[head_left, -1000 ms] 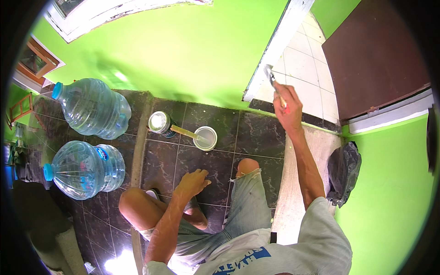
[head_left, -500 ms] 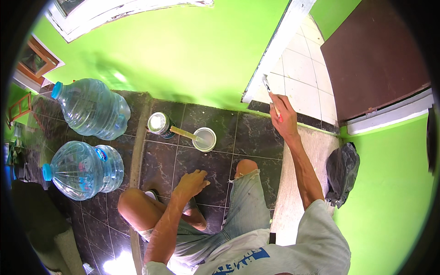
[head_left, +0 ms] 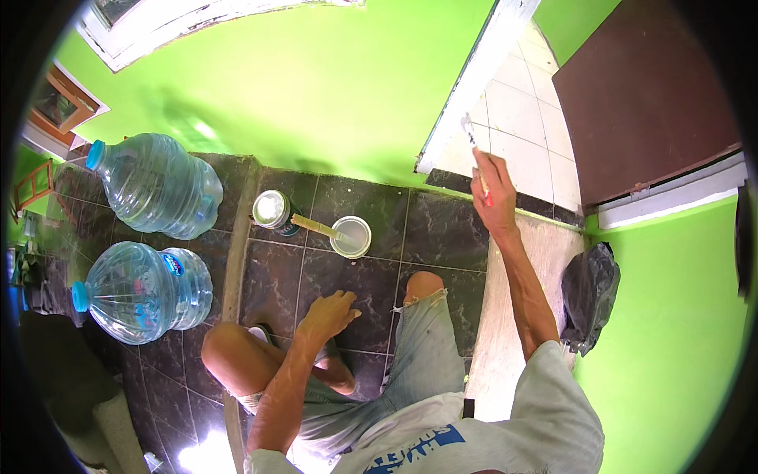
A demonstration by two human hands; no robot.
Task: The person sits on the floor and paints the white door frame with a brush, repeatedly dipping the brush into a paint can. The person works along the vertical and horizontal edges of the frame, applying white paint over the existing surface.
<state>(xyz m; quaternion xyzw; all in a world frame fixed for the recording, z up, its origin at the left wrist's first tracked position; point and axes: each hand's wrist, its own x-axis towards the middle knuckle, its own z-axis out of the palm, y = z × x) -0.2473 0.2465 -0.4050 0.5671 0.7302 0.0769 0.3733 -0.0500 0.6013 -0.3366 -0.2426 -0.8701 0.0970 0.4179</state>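
My right hand (head_left: pixel 493 189) is closed around the handle of a paintbrush (head_left: pixel 471 136). The whitish bristles point away from me, at the inner edge of the white door frame (head_left: pixel 476 83); whether they touch it I cannot tell. Lower left, my left hand (head_left: pixel 328 314) hangs near my bent leg, its fingers loosely bent and partly apart, with nothing in them. Beyond it on the dark tiles stands an open tub of whitish paint (head_left: pixel 350 256). A flat wooden stick (head_left: pixel 314 225) leans in it. Close by on its left is a can with a white-smeared top (head_left: pixel 272 208).
Two big clear water bottles with blue caps (head_left: pixel 162 186) (head_left: pixel 146 292) lie on the left. A green wall (head_left: pixel 316 87) rises ahead. To the right are a black plastic bag (head_left: pixel 591 296) and a brown door (head_left: pixel 647 103). White tiles (head_left: pixel 517 118) show through the doorway.
My right hand and the paintbrush have shifted slightly right and the bristles now sit a little farther up along the door frame. My left hand has stayed in place.
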